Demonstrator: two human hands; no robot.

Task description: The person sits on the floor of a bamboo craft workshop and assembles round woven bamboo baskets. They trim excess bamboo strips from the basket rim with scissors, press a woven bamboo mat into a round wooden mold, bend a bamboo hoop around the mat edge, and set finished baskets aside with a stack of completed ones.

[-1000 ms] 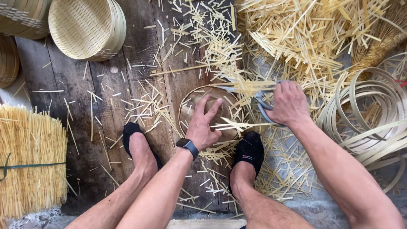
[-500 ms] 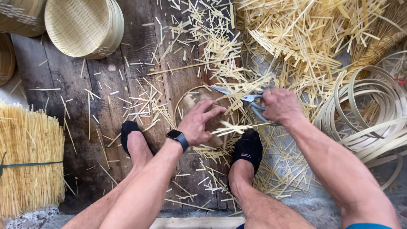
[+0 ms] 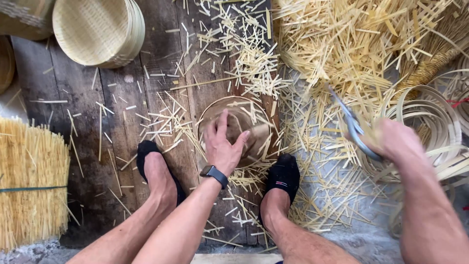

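While our left hand stays spread flat on the small woven basket between our feet, our right hand has swung away rightward. It is clamped on the scissors, above the bamboo hoops.

You are wearing a dark watch on a black strap around your left wrist, and low black socks on both feet. Your forearms and lower legs are showing bare, without sleeves.

Right hand now drawn well away to the right with scissors; left hand alone presses the round woven basket, trimmed of protruding strips.
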